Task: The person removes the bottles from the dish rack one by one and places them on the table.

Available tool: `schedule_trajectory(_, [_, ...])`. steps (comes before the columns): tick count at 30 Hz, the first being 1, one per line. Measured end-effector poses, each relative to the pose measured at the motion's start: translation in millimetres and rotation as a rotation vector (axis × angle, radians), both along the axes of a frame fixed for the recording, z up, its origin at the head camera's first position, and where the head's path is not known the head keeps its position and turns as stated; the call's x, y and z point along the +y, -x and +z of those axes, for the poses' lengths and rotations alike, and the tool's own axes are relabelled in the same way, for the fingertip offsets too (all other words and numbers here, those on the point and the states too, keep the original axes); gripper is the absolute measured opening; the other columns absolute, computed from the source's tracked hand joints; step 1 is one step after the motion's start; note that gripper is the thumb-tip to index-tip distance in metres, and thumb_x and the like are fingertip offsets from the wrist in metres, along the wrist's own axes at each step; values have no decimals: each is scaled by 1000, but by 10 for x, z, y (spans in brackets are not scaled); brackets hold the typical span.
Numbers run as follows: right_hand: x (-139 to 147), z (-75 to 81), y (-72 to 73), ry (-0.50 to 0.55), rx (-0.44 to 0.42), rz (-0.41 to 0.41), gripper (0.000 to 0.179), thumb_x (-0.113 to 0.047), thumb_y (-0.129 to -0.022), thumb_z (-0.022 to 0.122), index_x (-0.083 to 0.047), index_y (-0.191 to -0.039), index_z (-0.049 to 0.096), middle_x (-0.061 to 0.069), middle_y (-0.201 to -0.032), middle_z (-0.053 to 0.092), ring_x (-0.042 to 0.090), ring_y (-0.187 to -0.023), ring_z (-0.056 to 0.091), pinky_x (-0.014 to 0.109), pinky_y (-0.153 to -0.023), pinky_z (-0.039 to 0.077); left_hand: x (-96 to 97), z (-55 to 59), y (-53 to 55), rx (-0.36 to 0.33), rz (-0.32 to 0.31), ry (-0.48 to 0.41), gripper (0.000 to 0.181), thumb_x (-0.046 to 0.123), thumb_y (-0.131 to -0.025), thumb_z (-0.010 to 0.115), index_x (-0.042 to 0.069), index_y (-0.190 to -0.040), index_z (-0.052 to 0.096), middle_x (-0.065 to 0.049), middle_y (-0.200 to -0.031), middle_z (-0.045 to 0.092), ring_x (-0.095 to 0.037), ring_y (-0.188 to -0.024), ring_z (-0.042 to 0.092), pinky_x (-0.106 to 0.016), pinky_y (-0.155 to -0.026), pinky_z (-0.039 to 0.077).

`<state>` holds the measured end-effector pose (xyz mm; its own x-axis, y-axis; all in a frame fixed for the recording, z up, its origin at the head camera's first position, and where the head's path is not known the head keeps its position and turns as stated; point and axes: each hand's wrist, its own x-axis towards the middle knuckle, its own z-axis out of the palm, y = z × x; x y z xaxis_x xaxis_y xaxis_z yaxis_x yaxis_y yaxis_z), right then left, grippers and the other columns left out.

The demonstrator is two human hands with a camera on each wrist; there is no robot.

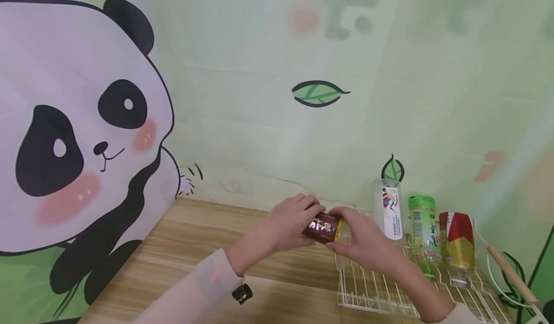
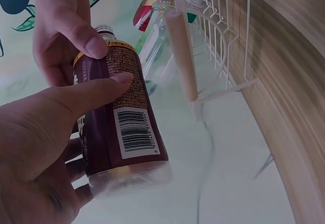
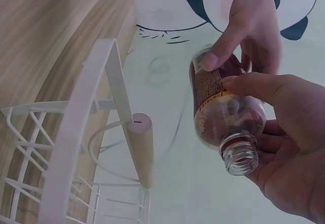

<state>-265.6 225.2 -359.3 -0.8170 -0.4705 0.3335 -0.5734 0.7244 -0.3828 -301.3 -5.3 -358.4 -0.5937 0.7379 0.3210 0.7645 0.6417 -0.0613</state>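
Near the left end of the wire rack (image 3: 76, 137), the left hand (image 1: 291, 222) is grasping the dark-labelled bottle (image 2: 109, 127) toward its base. The bottle is tilting between both hands, its mouth showing no cap, its label still wrapping it. The right hand (image 1: 368, 242) is gripping its shoulder end. On the rack, a clear bottle (image 1: 391, 213), green bottle (image 1: 424, 228) and red-and-gold bottle (image 1: 458, 240) are already standing; the dark-labelled one is not yet joining them.

Head view: forward-down; 2 wrist views: nearer, both facing bottle (image 2: 122, 120).
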Motion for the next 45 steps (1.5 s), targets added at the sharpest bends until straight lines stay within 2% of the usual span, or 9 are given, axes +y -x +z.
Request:
schedule_trajectory(14, [-106,43,27,-26,19,23,61,-19,-85,91,-6,-136,60,4,-126,68,23,-112,67,46,-95,59,-45,-53,15,-81,48,-19,75,49,-89,84,14,-149,55,0,-137,60,-17,-122,57,-33,-103,54])
schedule_trajectory(22, [-117,39,25,-44,67,35,65,-22,-88,90,-4,-141,57,9,-134,66,30,-119,67,51,-99,58,-67,-66,28,-72,46,-39,73,46,-90,84,13,-148,55,-1,-138,60,-17,-124,57,-33,-104,54])
schedule_trajectory(27, [-83,90,-9,-80,83,37,77,-30,-90,88,-4,-151,49,16,-147,58,39,-132,59,57,-105,54,-112,-55,38,-66,61,-54,74,42,-89,87,11,-148,54,-2,-140,59,-20,-128,56,-35,-108,52])
schedule_trajectory(31, [-4,144,-36,-81,75,12,90,-41,-90,86,-7,-160,40,16,-157,50,40,-142,50,60,-110,49,-206,-76,74,-89,93,-88,76,40,-87,89,12,-148,54,-2,-141,59,-20,-129,55,-36,-108,52])
schedule_trajectory(35, [113,182,-56,-45,80,-15,101,-40,-89,87,-12,-167,29,16,-164,42,40,-147,43,62,-114,44,-324,-101,110,-137,114,-156,77,37,-86,91,10,-148,54,-3,-141,59,-22,-130,55,-39,-105,55])
schedule_trajectory(39, [237,196,-61,-1,119,-29,103,-37,-89,88,-12,-168,27,17,-165,40,42,-149,39,66,-116,40,-466,-120,150,-173,136,-215,77,34,-85,92,9,-148,55,-5,-140,59,-24,-130,55,-41,-103,56])
schedule_trajectory(43, [388,207,-81,54,130,-59,103,-38,-89,88,-15,-168,27,18,-166,38,46,-150,37,72,-113,39,-649,-193,255,-189,156,-286,76,31,-84,93,8,-146,56,-6,-138,59,-25,-128,56,-43,-101,57])
schedule_trajectory(45, [473,199,-90,79,147,-88,103,-37,-88,89,-17,-168,27,18,-166,38,47,-148,39,73,-109,42,-749,-251,334,-196,168,-334,75,29,-84,93,8,-146,56,-7,-137,59,-26,-127,57,-45,-101,57])
